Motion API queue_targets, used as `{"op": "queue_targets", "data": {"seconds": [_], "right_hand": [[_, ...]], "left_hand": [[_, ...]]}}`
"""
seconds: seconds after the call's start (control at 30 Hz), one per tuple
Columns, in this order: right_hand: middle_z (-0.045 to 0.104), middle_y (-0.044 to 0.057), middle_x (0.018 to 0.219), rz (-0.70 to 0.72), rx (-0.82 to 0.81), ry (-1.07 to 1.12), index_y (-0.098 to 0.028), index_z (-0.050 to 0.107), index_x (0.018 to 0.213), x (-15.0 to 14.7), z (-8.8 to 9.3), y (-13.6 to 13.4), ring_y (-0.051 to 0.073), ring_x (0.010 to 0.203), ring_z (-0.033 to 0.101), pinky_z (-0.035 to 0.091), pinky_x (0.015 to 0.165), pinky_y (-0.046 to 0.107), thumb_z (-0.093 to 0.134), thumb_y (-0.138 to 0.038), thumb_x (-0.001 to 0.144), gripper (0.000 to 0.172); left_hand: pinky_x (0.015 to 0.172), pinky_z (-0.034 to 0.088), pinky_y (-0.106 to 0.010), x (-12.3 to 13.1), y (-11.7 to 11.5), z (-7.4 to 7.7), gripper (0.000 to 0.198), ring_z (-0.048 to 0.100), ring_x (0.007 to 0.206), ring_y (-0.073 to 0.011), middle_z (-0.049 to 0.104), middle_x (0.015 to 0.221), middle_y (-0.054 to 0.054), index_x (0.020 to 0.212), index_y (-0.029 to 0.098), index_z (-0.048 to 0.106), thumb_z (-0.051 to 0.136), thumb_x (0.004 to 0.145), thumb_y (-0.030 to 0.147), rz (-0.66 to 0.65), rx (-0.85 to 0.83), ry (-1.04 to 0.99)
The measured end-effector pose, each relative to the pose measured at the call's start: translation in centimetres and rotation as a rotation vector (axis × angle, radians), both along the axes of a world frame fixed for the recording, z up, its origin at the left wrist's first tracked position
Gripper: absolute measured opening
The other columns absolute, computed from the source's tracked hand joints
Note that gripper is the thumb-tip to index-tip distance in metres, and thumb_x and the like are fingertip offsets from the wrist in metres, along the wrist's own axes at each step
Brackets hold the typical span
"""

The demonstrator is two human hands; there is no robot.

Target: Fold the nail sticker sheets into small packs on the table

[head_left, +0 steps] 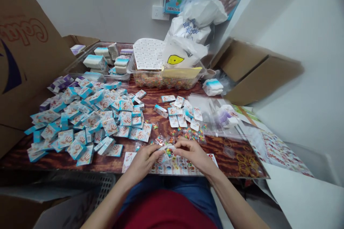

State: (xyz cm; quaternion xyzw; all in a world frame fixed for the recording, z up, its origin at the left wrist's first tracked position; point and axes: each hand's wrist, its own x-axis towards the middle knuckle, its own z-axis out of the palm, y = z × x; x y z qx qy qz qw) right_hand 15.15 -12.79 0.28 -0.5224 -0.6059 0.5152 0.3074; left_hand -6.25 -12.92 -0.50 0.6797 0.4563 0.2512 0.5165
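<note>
far left there's a big heap of blue-and-white nail sticker boxes (80, 125) on the wood-grain table (61, 162), with a plastic tub of colorful beads (163, 80) behind it. the left hand (143, 161) and right hand (195, 154) are together, both pinching a small clear bag of beads (168, 152) between them. a printed sticker sheet (182, 168) lies just below, loose sticker cards (178, 114) sit ahead, and gold rubber bands (245, 162) are off right.
</note>
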Motion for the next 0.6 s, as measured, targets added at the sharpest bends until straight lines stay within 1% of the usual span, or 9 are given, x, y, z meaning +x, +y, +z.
{"op": "queue_targets", "data": {"seconds": [0.1,0.2,0.27,0.37,0.43,0.5,0.53,0.6], "right_hand": [[0.051,0.001,0.076,-0.020,0.087,-0.053,-0.018,0.062,0.065,-0.7,0.1,-0.2,0.017,0.076,0.051,0.038,0.071,0.029,0.062,-0.032,0.082,0.022],[0.054,0.004,0.087,-0.018,0.196,-0.103,-0.018,0.060,0.065,-1.5,0.4,-0.5,0.019,0.087,0.053,0.040,0.080,0.032,0.059,-0.024,0.084,0.019],[0.057,0.005,0.098,0.033,0.201,-0.095,-0.018,0.059,0.065,-1.7,0.6,-0.4,0.021,0.099,0.054,0.039,0.089,0.036,0.060,-0.020,0.084,0.019],[0.059,0.007,0.115,0.122,0.179,-0.090,-0.018,0.061,0.067,-1.4,0.8,0.1,0.024,0.115,0.050,0.034,0.101,0.041,0.058,-0.017,0.085,0.018],[0.060,0.007,0.115,0.185,0.203,-0.148,-0.019,0.061,0.069,-1.2,0.9,0.7,0.024,0.115,0.049,0.033,0.101,0.043,0.057,-0.014,0.086,0.019],[0.063,0.006,0.109,0.253,0.228,-0.206,-0.019,0.060,0.066,-1.0,0.9,1.3,0.023,0.110,0.050,0.035,0.099,0.042,0.055,-0.010,0.085,0.021],[0.063,0.006,0.106,0.276,0.227,-0.210,-0.018,0.060,0.065,-0.9,1.0,1.6,0.023,0.108,0.051,0.036,0.098,0.041,0.055,-0.010,0.084,0.022],[0.062,0.006,0.105,0.277,0.182,-0.148,-0.018,0.061,0.064,-0.7,1.1,2.1,0.022,0.105,0.053,0.038,0.094,0.039,0.057,-0.012,0.083,0.020]], "left_hand": [[0.069,0.041,-0.024,0.4,0.1,-0.1,0.038,0.058,0.077,-0.0188,0.068,0.084,-0.003,0.093,0.018,0.072,0.045,0.094,0.044,-0.016,0.019,-0.007],[0.070,0.041,-0.024,0.6,0.2,-0.2,0.036,0.057,0.077,-0.0176,0.068,0.085,-0.003,0.093,0.017,0.070,0.045,0.095,0.043,-0.006,0.033,0.000],[0.069,0.041,-0.024,0.6,0.2,-0.3,0.036,0.056,0.076,-0.0166,0.066,0.082,-0.002,0.093,0.016,0.069,0.045,0.094,0.043,-0.006,0.017,0.000],[0.065,0.041,-0.023,0.7,0.0,-0.3,0.037,0.055,0.073,-0.0158,0.062,0.076,0.000,0.090,0.017,0.069,0.045,0.094,0.045,0.003,-0.013,0.004],[0.062,0.041,-0.022,1.0,-0.2,-0.5,0.038,0.054,0.071,-0.0156,0.060,0.073,0.000,0.085,0.016,0.068,0.046,0.093,0.045,0.036,-0.017,0.005],[0.059,0.042,-0.022,1.4,-0.4,-0.7,0.038,0.055,0.068,-0.0151,0.060,0.072,-0.001,0.083,0.016,0.068,0.047,0.092,0.045,0.072,-0.034,-0.022],[0.057,0.042,-0.022,1.6,-0.4,-0.8,0.038,0.055,0.065,-0.0146,0.060,0.072,-0.001,0.084,0.015,0.068,0.047,0.092,0.046,0.084,-0.059,-0.050],[0.050,0.042,-0.021,1.8,-0.5,-0.8,0.039,0.054,0.057,-0.0131,0.060,0.071,0.000,0.093,0.015,0.067,0.048,0.090,0.048,0.104,-0.145,-0.116]]}}
